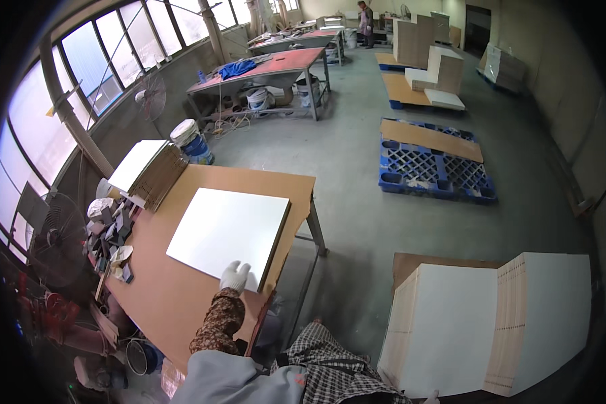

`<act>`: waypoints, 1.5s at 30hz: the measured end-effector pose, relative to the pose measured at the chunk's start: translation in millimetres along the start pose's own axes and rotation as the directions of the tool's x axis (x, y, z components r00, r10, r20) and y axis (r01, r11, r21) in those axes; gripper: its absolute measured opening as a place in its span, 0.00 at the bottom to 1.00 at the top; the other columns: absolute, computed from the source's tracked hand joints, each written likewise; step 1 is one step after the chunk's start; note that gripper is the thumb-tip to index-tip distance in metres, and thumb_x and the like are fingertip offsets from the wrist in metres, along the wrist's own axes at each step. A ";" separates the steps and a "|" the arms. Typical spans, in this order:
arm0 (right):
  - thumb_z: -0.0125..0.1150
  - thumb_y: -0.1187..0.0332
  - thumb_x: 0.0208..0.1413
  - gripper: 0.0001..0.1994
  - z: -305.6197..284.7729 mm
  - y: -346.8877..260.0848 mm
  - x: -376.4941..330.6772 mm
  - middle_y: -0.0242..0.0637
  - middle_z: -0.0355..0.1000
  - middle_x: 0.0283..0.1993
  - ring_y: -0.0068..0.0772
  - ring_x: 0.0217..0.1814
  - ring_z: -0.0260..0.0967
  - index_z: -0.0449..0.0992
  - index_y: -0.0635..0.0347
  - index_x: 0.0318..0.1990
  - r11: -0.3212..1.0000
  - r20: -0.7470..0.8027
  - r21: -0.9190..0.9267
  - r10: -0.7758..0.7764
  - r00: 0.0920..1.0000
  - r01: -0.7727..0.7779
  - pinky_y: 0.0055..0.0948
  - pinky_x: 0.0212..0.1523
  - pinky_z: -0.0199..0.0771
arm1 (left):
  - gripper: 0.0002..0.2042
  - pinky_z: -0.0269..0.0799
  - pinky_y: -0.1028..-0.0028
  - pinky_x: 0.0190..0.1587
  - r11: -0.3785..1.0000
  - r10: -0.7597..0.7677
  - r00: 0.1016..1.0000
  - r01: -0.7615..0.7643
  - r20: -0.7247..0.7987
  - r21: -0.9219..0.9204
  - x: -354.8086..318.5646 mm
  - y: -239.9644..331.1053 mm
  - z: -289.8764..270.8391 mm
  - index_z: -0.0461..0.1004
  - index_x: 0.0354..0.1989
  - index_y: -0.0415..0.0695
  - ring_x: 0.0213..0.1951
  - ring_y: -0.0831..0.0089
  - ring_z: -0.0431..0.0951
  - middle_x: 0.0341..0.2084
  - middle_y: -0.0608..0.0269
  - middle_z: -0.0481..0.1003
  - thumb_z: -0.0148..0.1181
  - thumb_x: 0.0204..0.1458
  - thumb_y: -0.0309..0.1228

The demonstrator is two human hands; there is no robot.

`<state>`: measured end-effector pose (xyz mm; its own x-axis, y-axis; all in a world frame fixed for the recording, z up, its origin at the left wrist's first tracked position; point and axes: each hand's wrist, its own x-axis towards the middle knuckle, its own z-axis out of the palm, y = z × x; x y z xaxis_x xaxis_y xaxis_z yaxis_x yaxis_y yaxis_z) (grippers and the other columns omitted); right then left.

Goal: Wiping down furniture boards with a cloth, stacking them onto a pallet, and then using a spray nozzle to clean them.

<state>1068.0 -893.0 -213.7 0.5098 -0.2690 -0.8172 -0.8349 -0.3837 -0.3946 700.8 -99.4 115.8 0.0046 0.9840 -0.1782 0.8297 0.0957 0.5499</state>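
A white rectangular panel lies flat on the cardboard-covered workbench. My left hand, in a white glove, rests on the panel close to its near edge. Its fingers lie on the white face and look apart, not wrapped round anything. At the bottom edge of the view only a small part of my right hand shows, beside the near end of a stack of white panels. What its fingers do is hidden. A second stack stands right of the first; both show light wooden-looking edges.
Several thin panels are piled at the bench's far left, above a clutter of dark blocks. A blue pallet with a brown board lies on the floor ahead. Beyond are a red-topped table, more stacks and a distant person.
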 end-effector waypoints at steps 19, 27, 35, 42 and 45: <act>0.57 0.59 0.60 0.28 264.9 -291.1 -378.6 0.63 0.68 0.64 0.64 0.68 0.65 0.70 0.70 0.63 0.303 0.168 -0.790 -0.730 0.663 0.534 0.48 0.70 0.64 | 0.47 0.62 0.51 0.69 0.850 -0.369 0.885 0.445 -0.285 0.282 220.0 -169.2 -133.2 0.61 0.71 0.46 0.72 0.54 0.57 0.71 0.52 0.60 0.71 0.45 0.59; 0.57 0.52 0.59 0.28 365.0 -297.8 -449.8 0.57 0.70 0.61 0.61 0.64 0.68 0.72 0.65 0.58 0.021 0.527 -0.741 -0.603 0.599 0.672 0.51 0.64 0.69 | 0.46 0.65 0.53 0.68 0.862 -0.425 0.882 0.463 -0.203 0.208 268.4 -205.3 -174.2 0.69 0.65 0.41 0.66 0.48 0.66 0.64 0.47 0.68 0.74 0.40 0.60; 0.53 0.46 0.65 0.33 460.6 -280.2 -455.3 0.53 0.61 0.73 0.56 0.74 0.60 0.67 0.63 0.68 -0.149 0.799 -0.510 -0.446 0.403 0.847 0.45 0.74 0.60 | 0.44 0.68 0.54 0.66 0.869 -0.396 0.902 0.429 -0.172 0.247 261.6 -191.0 -175.6 0.72 0.59 0.35 0.64 0.48 0.68 0.60 0.44 0.70 0.74 0.41 0.59; 0.51 0.43 0.67 0.33 522.3 -304.3 -500.1 0.54 0.70 0.66 0.57 0.71 0.64 0.70 0.65 0.65 -0.048 0.910 -0.369 -0.219 0.351 0.928 0.43 0.71 0.63 | 0.43 0.69 0.57 0.66 0.871 -0.403 0.909 0.417 -0.109 0.260 201.7 -156.5 -160.5 0.71 0.59 0.35 0.64 0.49 0.70 0.58 0.44 0.72 0.74 0.42 0.58; 0.50 0.43 0.67 0.33 548.1 -313.6 -483.0 0.55 0.75 0.60 0.53 0.65 0.71 0.73 0.66 0.62 0.122 0.883 -0.365 -0.270 0.384 0.923 0.43 0.65 0.68 | 0.42 0.71 0.57 0.64 0.892 -0.367 0.924 0.382 -0.106 0.242 172.5 -145.2 -142.7 0.73 0.56 0.35 0.61 0.48 0.73 0.56 0.42 0.74 0.74 0.41 0.59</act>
<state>969.9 -158.6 74.4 0.2381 0.7802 -0.5785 0.4446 -0.6171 -0.6493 501.6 77.9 121.7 -0.3595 0.8903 -0.2795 0.8769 0.4248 0.2251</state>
